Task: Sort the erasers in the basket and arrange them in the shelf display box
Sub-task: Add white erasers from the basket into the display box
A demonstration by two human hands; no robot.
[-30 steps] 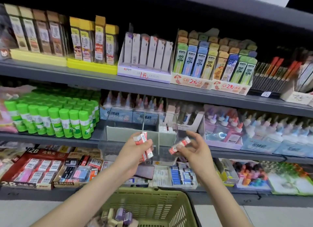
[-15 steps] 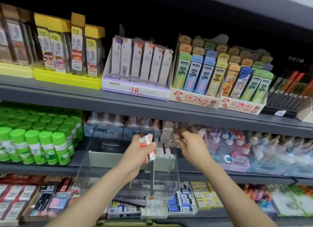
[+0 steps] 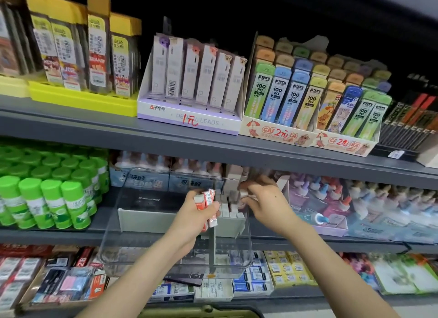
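Note:
A clear plastic display box (image 3: 132, 222) with a grey inner tray and a central divider juts out from the middle shelf. My left hand (image 3: 198, 218) grips a small stack of red-and-white erasers (image 3: 205, 200) in front of the divider. My right hand (image 3: 265, 201) reaches into the box's right compartment, fingers curled over an eraser at the row of white erasers (image 3: 231, 211) standing there. The green basket (image 3: 206, 311) shows only its rim at the bottom edge.
Green glue sticks (image 3: 49, 199) fill the shelf to the left, glue bottles (image 3: 331, 199) to the right. Pencil lead boxes (image 3: 196, 80) line the shelf above. Eraser packs (image 3: 251, 275) lie on the shelf below.
The view has tilted up, so most of the basket has left the frame. My right hand carried its eraser from in front of the box into the right compartment. The left hand stays holding its stack.

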